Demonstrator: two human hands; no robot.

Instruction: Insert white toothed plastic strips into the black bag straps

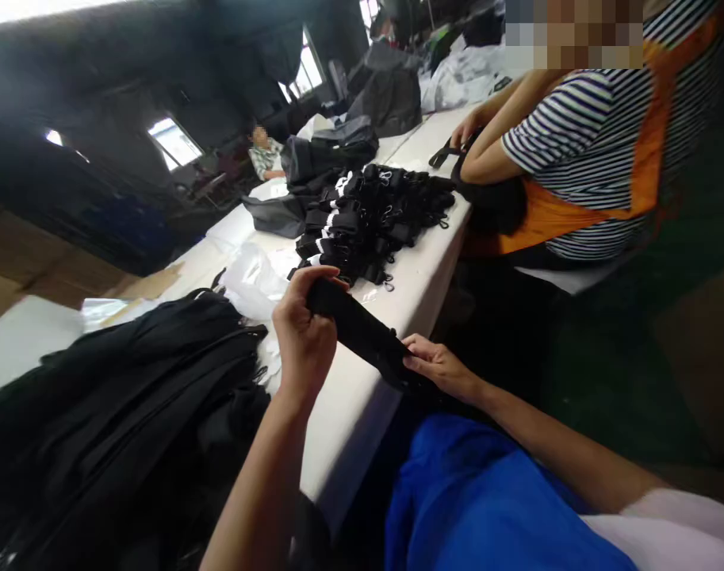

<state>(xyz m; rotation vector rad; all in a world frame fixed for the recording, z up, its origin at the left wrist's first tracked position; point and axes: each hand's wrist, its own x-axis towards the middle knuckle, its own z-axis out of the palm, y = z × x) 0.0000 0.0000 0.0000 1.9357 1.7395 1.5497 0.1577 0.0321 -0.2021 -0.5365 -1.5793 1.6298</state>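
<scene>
A wide black fabric strap (365, 329) stretches slantwise between my two hands, above the near edge of the white table (343, 412). My left hand (307, 325) is closed around its upper end. At the lower part, my right hand (436, 365) pinches the strap between thumb and fingers. Beyond my left hand lies a heap of black straps (367, 218) with metal hooks and white bands. What hangs below my right hand is too dark to make out.
To the left lies a large pile of black fabric (129, 420), with clear plastic (251, 277) beside it. A co-worker in a striped shirt (576, 151) sits at the right table edge, handling a black item. Dark grey fabric pieces (331, 151) lie farther back, near another person (265, 155).
</scene>
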